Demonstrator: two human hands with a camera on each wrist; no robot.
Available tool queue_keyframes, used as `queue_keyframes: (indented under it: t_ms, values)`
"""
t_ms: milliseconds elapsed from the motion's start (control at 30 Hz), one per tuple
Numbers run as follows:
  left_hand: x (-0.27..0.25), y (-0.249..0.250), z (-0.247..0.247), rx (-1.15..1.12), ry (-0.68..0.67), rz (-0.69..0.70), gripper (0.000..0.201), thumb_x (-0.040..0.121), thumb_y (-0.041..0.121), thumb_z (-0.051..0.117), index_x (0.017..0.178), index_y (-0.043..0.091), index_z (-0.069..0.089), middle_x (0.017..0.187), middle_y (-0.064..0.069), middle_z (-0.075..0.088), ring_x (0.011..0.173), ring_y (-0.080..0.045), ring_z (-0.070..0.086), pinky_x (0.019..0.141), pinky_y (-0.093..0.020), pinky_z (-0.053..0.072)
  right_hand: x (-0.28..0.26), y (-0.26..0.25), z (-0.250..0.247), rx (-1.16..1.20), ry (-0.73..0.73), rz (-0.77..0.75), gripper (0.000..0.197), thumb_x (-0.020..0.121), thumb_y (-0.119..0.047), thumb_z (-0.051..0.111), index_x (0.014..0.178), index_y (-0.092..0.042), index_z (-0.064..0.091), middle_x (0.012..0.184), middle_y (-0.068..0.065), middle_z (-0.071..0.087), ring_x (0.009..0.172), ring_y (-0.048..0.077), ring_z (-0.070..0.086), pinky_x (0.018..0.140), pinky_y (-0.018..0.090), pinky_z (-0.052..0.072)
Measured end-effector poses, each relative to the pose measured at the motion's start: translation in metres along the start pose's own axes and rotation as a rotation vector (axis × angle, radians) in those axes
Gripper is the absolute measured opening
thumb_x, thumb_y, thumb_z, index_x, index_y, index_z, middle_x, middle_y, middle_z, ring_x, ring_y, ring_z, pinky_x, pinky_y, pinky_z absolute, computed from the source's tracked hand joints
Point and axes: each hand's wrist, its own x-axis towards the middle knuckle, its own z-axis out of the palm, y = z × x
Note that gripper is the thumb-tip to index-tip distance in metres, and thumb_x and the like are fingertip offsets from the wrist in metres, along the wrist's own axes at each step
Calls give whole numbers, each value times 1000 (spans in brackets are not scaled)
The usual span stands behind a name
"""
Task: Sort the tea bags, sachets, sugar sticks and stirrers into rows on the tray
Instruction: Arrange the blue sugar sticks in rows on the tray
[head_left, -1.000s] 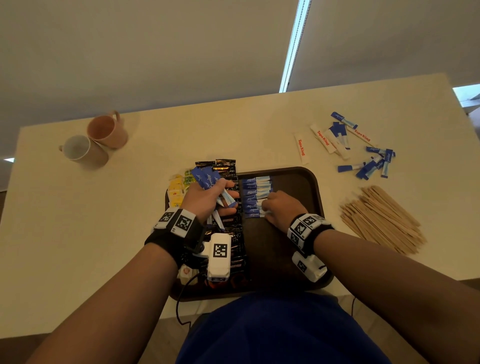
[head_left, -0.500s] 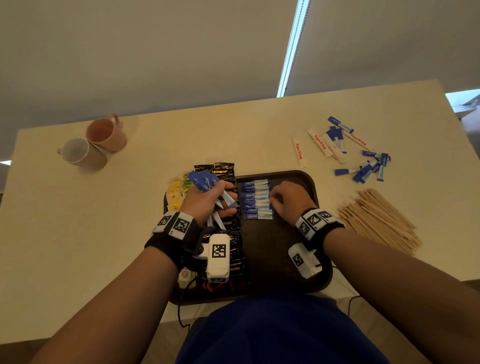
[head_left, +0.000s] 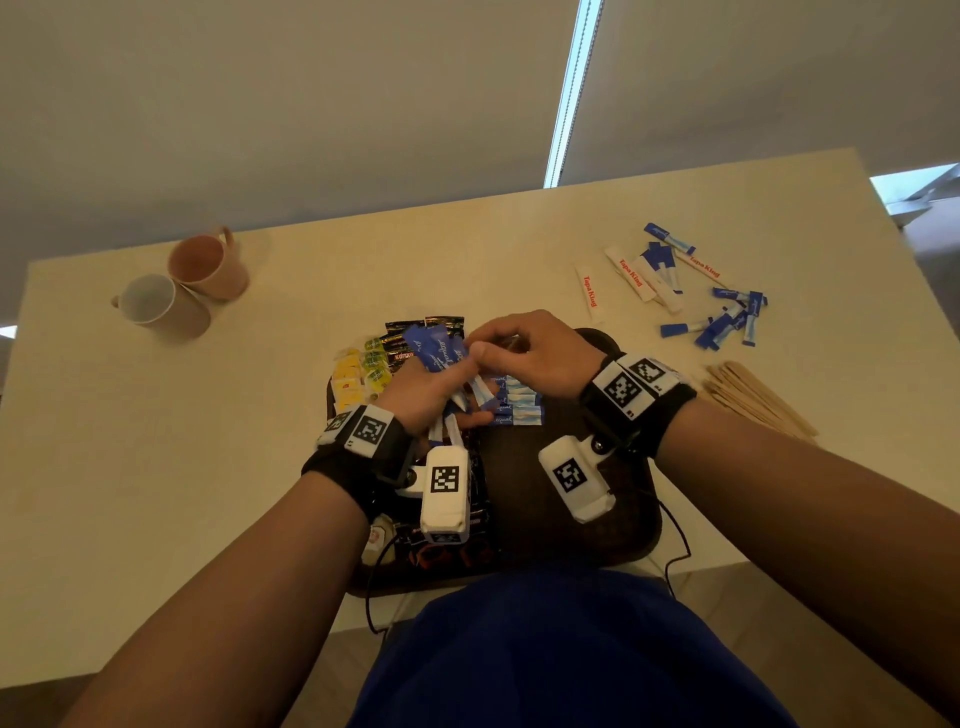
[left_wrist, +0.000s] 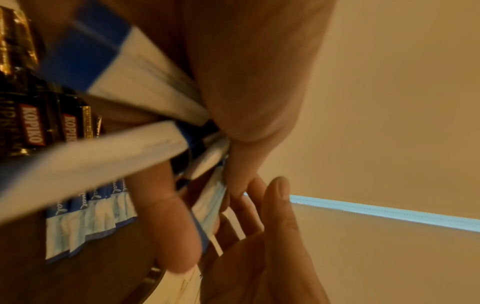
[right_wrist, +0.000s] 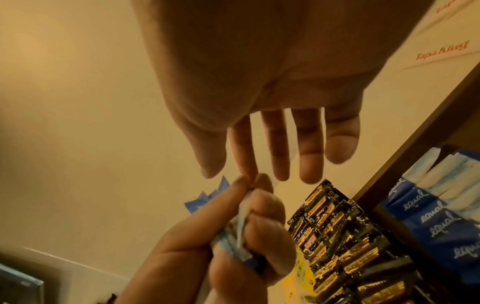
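My left hand (head_left: 452, 382) grips a fanned bundle of blue-and-white sugar sticks (head_left: 436, 356) over the left part of the dark brown tray (head_left: 571, 525). The same bundle (left_wrist: 124, 86) fills the left wrist view. My right hand (head_left: 480, 345) reaches across to the bundle's top. In the right wrist view its fingers (right_wrist: 278, 156) are straight, and thumb and index hold nothing. A row of blue sticks (head_left: 517, 405) lies on the tray. Black coffee sachets (head_left: 415, 332) and yellow tea bags (head_left: 347, 378) sit further left.
Loose blue sticks (head_left: 727, 319) and white sachets with red lettering (head_left: 589, 291) lie scattered on the table at the far right. A pile of wooden stirrers (head_left: 753, 397) lies right of the tray. Two mugs (head_left: 187, 286) stand at the far left.
My right hand has left the row of sticks on the tray and moved up and left to the bundle in my left hand. The left hand has kept its grip.
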Motion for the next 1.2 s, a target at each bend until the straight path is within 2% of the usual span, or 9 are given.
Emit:
queue_keyframes:
  t_ms: [100, 233, 467, 600, 700, 867, 1000, 1100, 1200]
  values:
    - [-4, 0, 0, 124, -162, 7, 11, 97, 21, 60, 107, 16, 62, 84, -4, 73, 76, -19, 73, 61, -28, 59, -3, 0, 0, 10, -58, 14, 26, 96, -28, 62, 116, -14, 72, 101, -8, 70, 82, -9, 63, 77, 9, 48]
    - [-6, -3, 4, 150, -263, -2, 16, 99, 9, 56, 112, 16, 60, 92, -8, 73, 84, -23, 73, 62, -31, 61, -6, 2, 0, 114, -22, 84, 19, 90, -19, 71, 105, -9, 76, 90, -3, 73, 72, -5, 66, 71, 15, 54]
    - [-6, -6, 4, 151, -265, -9, 22, 101, 9, 53, 122, 5, 57, 100, -21, 70, 89, -35, 68, 59, -28, 57, -12, -3, -3, 110, 11, 104, 15, 86, -20, 75, 97, -9, 77, 88, 2, 75, 67, -4, 63, 64, 10, 49]
    - [-7, -7, 6, 183, -287, -18, 21, 100, 8, 53, 121, 12, 57, 95, -13, 73, 81, -25, 72, 66, -31, 61, -14, -4, -3, 138, 17, 137, 17, 78, -18, 82, 92, -9, 77, 76, -10, 70, 62, -5, 63, 59, 10, 47]
    - [-8, -8, 9, 181, -316, -34, 20, 100, 10, 54, 120, 12, 56, 96, -14, 73, 76, -24, 73, 65, -31, 61, -13, -4, -2, 200, 5, 173, 14, 77, -16, 83, 88, -10, 78, 76, -3, 73, 65, 0, 65, 61, 15, 50]
    - [-7, -9, 8, 164, -233, -66, 25, 103, 23, 50, 119, 7, 60, 98, -19, 74, 69, -23, 73, 61, -29, 61, -15, 1, -7, 404, 121, 208, 16, 81, -13, 79, 90, -1, 76, 75, 4, 73, 62, 7, 63, 59, 20, 49]
    - [0, -12, 1, 135, 2, -66, 28, 105, 26, 48, 105, 3, 65, 91, -18, 72, 60, -18, 68, 59, -29, 61, -15, 6, -19, 530, 337, 227, 6, 80, -8, 79, 80, -5, 74, 82, 16, 73, 73, 25, 70, 64, 31, 59]
    - [5, -14, -4, 77, 127, -60, 29, 104, 28, 49, 101, 3, 65, 87, -16, 72, 59, -18, 67, 57, -29, 61, -13, 26, -24, 77, 219, 266, 8, 82, -19, 79, 88, -16, 75, 82, -2, 72, 72, 11, 69, 65, 25, 57]
    - [3, -13, -4, 70, 143, -61, 29, 104, 28, 50, 104, 2, 65, 85, -14, 73, 59, -18, 68, 58, -29, 61, -8, 49, -4, -509, -243, 312, 18, 85, -25, 75, 102, -18, 76, 91, -6, 68, 88, 13, 66, 70, 20, 44]
